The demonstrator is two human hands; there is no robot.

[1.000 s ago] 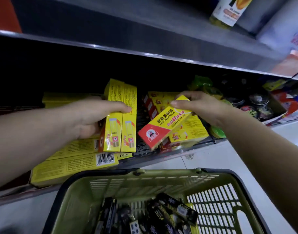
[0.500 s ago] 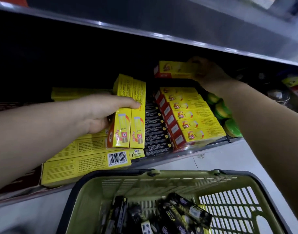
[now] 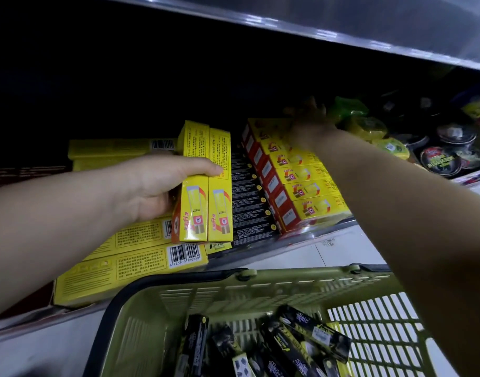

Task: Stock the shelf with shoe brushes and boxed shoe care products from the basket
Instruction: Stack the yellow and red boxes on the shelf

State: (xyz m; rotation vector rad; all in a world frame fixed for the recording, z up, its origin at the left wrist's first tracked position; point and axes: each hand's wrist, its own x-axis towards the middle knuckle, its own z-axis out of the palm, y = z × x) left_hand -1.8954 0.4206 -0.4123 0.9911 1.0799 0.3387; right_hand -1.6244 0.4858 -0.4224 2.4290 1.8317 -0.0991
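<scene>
My left hand (image 3: 154,186) grips two upright yellow boxes (image 3: 206,186) standing on the shelf, thumb across their fronts. Blurred, my right hand (image 3: 309,123) reaches deep into the shelf and lies over the back end of a row of yellow-and-red boxes (image 3: 304,191); its fingers are too smeared to read. A row of black boxes (image 3: 249,202) lies between the two yellow groups. Below, the green basket (image 3: 140,303) with a black rim holds several black boxed products (image 3: 312,330).
Long flat yellow boxes (image 3: 130,265) lie stacked on the shelf under my left arm. Green-yellow packs (image 3: 369,129) and round tins (image 3: 448,159) fill the shelf to the right. The upper shelf's metal edge (image 3: 315,31) hangs overhead. White floor tiles (image 3: 328,254) show behind the basket.
My right hand carried a yellow-and-red box from the front up to the back of its row and has come down there. My left hand stayed on the upright boxes.
</scene>
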